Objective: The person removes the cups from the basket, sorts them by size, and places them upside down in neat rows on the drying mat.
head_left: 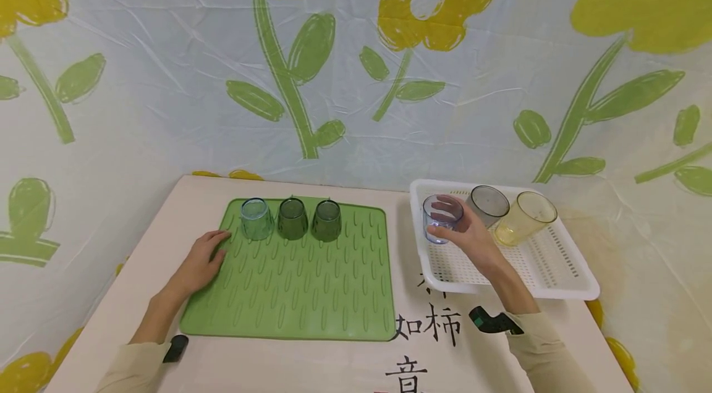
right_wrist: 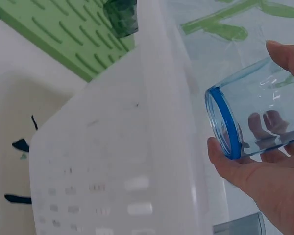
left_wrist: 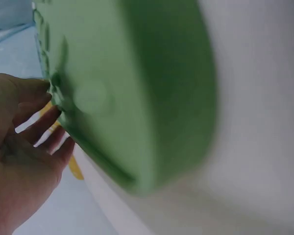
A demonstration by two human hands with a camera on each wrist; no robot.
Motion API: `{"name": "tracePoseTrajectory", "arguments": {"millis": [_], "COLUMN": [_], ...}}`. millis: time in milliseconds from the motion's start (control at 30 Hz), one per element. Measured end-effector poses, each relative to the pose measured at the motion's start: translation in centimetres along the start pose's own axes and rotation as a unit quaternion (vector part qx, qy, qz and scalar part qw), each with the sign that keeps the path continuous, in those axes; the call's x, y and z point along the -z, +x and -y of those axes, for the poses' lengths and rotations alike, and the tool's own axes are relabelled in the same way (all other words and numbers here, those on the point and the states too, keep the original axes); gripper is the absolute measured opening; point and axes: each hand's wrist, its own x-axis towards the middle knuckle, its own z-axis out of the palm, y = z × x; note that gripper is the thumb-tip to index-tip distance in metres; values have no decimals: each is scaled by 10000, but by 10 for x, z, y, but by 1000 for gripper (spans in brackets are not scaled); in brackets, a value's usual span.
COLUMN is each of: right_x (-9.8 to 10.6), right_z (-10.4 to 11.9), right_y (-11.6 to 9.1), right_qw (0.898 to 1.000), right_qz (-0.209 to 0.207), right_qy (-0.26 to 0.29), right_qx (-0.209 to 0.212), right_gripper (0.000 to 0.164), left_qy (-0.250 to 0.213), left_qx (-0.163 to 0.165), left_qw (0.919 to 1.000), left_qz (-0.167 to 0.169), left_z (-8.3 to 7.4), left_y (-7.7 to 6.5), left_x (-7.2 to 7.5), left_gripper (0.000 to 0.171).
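My right hand (head_left: 477, 243) grips a clear blue glass (head_left: 427, 217) at the left end of the white basket (head_left: 506, 290). In the right wrist view, the thumb and fingers wrap the sides of this glass (right_wrist: 259, 93), and its blue-edged end points left. My left hand (head_left: 199, 263) lies at the left edge of the green drying mat (head_left: 311, 294), fingers loosely bent with nothing in them. Its fingertips are right at the mat's edge in the left wrist view. Along the back of the mat stand a light blue glass (head_left: 256, 223) and two dark green glasses (head_left: 292, 225) in a row.
A grey glass (head_left: 489, 202) and a yellow glass (head_left: 523, 223) stand in the basket, close to the right of my right hand. Black characters (head_left: 442, 325) mark the pale table between mat and basket. A flower-printed sheet (head_left: 356, 133) hangs behind the table.
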Motion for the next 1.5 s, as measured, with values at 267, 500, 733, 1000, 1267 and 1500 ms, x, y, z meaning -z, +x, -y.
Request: {"name": "tracePoseTrajectory", "arguments": {"millis": [267,500,733,1000,1267,1500], "right_x": [-15,-32,-52,-73,-97,-117], "right_z": [7,7,10,7,4,0], "right_y": [2,5,6,9,13,15], "right_qw": [9990,9976,9958,9940,9944,9957], "right_qz": [-49,60,200,326,268,211], "right_qy": [335,570,779,871,726,449], "right_qx": [284,398,447,580,714,787], "right_gripper": [70,71,74,75,73,75], "left_qy": [-120,-86,-358,-465,-877,-954], "left_qx": [238,652,674,335,243,85], "left_qw": [9996,9977,9961,9963,9940,9930], "left_qz": [-6,-177,-453,-644,-598,-696], "left_z": [-28,-50,-66,-83,-103,-120], "left_y": [8,11,11,15,23,31], "left_x": [-3,-7,-13,-20,-26,-35], "left_gripper": [38,37,34,28,30,29]}}
